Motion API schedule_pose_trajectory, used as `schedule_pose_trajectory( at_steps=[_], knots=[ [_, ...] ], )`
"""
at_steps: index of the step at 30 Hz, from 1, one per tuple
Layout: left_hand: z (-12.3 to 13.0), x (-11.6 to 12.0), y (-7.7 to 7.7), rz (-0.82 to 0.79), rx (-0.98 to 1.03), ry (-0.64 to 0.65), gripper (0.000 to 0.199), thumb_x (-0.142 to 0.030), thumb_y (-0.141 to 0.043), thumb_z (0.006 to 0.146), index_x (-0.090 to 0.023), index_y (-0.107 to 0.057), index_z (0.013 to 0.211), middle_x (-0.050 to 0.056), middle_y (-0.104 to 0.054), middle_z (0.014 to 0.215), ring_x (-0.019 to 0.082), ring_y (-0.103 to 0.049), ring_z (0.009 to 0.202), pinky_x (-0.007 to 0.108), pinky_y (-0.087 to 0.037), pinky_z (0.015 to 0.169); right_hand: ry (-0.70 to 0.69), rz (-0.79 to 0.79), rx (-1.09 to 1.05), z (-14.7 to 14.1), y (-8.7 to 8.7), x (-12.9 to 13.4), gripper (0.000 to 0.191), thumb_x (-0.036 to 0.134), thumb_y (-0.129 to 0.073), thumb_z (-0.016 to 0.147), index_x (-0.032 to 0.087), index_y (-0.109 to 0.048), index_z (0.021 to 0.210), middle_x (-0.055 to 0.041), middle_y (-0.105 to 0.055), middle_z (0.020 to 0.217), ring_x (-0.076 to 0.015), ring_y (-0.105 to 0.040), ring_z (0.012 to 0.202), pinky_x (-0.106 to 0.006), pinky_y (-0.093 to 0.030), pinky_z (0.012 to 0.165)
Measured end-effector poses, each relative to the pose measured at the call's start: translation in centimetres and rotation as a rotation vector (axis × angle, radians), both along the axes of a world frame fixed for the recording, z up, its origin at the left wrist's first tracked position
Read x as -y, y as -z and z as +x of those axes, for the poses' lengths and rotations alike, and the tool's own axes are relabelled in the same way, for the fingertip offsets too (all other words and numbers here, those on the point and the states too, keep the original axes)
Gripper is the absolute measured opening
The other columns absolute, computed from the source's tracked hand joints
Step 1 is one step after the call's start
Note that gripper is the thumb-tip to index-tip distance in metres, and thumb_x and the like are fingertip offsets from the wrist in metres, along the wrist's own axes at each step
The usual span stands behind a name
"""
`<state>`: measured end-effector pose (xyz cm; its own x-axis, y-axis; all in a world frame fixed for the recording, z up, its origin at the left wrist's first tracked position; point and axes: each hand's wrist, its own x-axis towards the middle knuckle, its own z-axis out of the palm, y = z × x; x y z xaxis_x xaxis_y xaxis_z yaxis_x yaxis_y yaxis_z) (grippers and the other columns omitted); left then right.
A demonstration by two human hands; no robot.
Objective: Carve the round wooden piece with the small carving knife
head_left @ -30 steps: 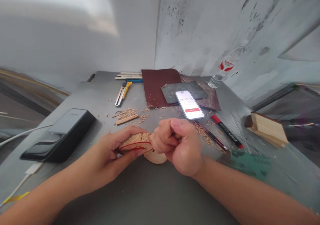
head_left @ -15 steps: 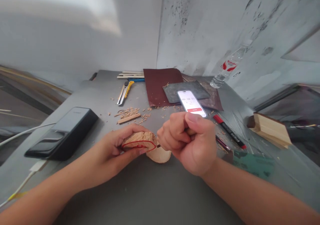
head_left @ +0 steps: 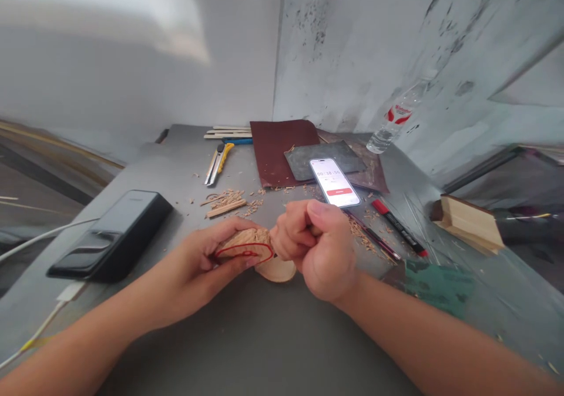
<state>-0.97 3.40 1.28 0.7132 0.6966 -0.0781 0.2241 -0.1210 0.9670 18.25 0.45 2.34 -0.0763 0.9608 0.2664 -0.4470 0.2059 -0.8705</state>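
My left hand (head_left: 207,261) is closed around a piece of wood (head_left: 251,244) with a rough edge and red marker lines on its near face. The thumb lies across that face. Beneath its right end a pale, rounded wood part (head_left: 277,270) shows; whether the two are joined I cannot tell. My right hand (head_left: 319,246) is a tight fist against the wood's right end. Its fingers wrap round a slim tool that is almost wholly hidden, with only a small dark bit showing near the wood.
Wood shavings (head_left: 227,202), a yellow utility knife (head_left: 218,164), brown sandpaper (head_left: 282,155) and a phone (head_left: 335,181) lie beyond my hands. A red-capped marker (head_left: 399,225) is at right, near a wooden block (head_left: 469,222). A black power bank (head_left: 110,234) stands left; a water bottle (head_left: 396,117) stands behind.
My right fist has shifted left, closer against the wood, uncovering more of the phone and the shavings beside the pens. My left hand keeps its hold, and the view has shifted slightly.
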Motion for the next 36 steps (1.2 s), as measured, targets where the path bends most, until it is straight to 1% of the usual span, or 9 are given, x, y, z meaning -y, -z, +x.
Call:
schedule_pose_trajectory(
  at_steps=[3,6,10,14,17,22,26,29,36],
  knots=[
    [0.1,0.1,0.3,-0.040,0.031,-0.032,0.030,-0.038,-0.061,0.100,-0.021,-0.058,0.124,0.005,-0.073,0.107,0.019,-0.069,0.101,0.027,-0.056,0.085,-0.001,-0.006,0.014,0.1,0.6,0.0,0.045,0.041,-0.043,0.098,0.023,-0.037,0.057,0.0064,-0.026,0.052,-0.0110,-0.022,0.046,-0.030,-0.020,0.047],
    [0.1,0.1,0.6,-0.033,0.025,-0.031,0.032,-0.040,-0.063,0.099,-0.022,-0.060,0.125,0.006,-0.073,0.109,0.021,-0.070,0.100,0.027,-0.057,0.080,-0.029,-0.005,-0.011,0.3,0.5,-0.1,0.045,0.041,-0.044,0.097,0.023,-0.037,0.056,0.0069,-0.025,0.051,-0.0104,-0.021,0.045,-0.029,-0.021,0.046],
    [0.1,0.0,0.8,0.028,0.028,-0.048,0.028,-0.039,-0.063,0.098,-0.022,-0.063,0.120,0.006,-0.074,0.109,0.019,-0.069,0.097,0.026,-0.056,0.081,-0.077,-0.012,-0.073,0.8,-1.3,-0.1,0.043,0.038,-0.042,0.092,0.023,-0.029,0.054,0.0079,-0.021,0.047,-0.0088,-0.017,0.041,-0.027,-0.021,0.043],
    [0.0,0.0,0.7,0.031,0.044,-0.027,0.025,-0.039,-0.063,0.099,-0.023,-0.063,0.119,0.003,-0.075,0.105,0.017,-0.069,0.094,0.025,-0.055,0.083,-0.054,0.012,-0.110,0.9,-2.7,0.0,0.043,0.037,-0.045,0.089,0.023,-0.027,0.053,0.0076,-0.021,0.047,-0.0079,-0.016,0.042,-0.025,-0.019,0.043],
    [0.0,-0.1,0.6,0.025,0.051,-0.021,0.023,-0.038,-0.062,0.100,-0.025,-0.062,0.119,0.002,-0.075,0.104,0.015,-0.069,0.095,0.023,-0.054,0.084,-0.050,0.011,-0.105,0.8,-2.5,-0.1,0.044,0.037,-0.046,0.089,0.022,-0.028,0.052,0.0078,-0.021,0.046,-0.0076,-0.016,0.041,-0.025,-0.019,0.042],
    [-0.1,0.0,0.9,0.048,0.039,0.006,0.021,-0.034,-0.060,0.102,-0.025,-0.061,0.120,0.002,-0.074,0.105,0.015,-0.069,0.095,0.023,-0.054,0.083,-0.031,-0.021,-0.108,0.5,-0.9,-0.3,0.046,0.040,-0.046,0.091,0.022,-0.029,0.052,0.0078,-0.022,0.046,-0.0075,-0.016,0.041,-0.026,-0.019,0.043],
    [-0.1,0.2,1.0,0.090,0.022,-0.024,0.023,-0.035,-0.061,0.101,-0.025,-0.062,0.122,0.003,-0.072,0.113,0.017,-0.068,0.102,0.024,-0.054,0.082,-0.033,-0.057,-0.102,0.5,-0.2,-0.6,0.046,0.040,-0.046,0.091,0.022,-0.030,0.052,0.0078,-0.023,0.046,-0.0078,-0.018,0.041,-0.026,-0.019,0.044],
    [0.0,0.3,0.8,0.070,-0.001,-0.040,0.026,-0.037,-0.062,0.100,-0.024,-0.063,0.122,0.005,-0.072,0.118,0.020,-0.067,0.108,0.025,-0.055,0.083,-0.054,-0.074,-0.097,0.7,-0.6,-0.9,0.045,0.038,-0.047,0.090,0.023,-0.029,0.052,0.0079,-0.022,0.046,-0.0077,-0.017,0.040,-0.025,-0.019,0.042],
    [0.2,0.5,0.3,0.012,-0.058,-0.057,0.028,-0.042,-0.060,0.100,-0.025,-0.062,0.121,0.005,-0.071,0.118,0.022,-0.066,0.109,0.027,-0.056,0.083,-0.089,-0.042,-0.124,1.0,-2.5,-0.6,0.044,0.037,-0.048,0.088,0.023,-0.028,0.051,0.0076,-0.021,0.046,-0.0075,-0.016,0.040,-0.025,-0.020,0.042]
  ],
)
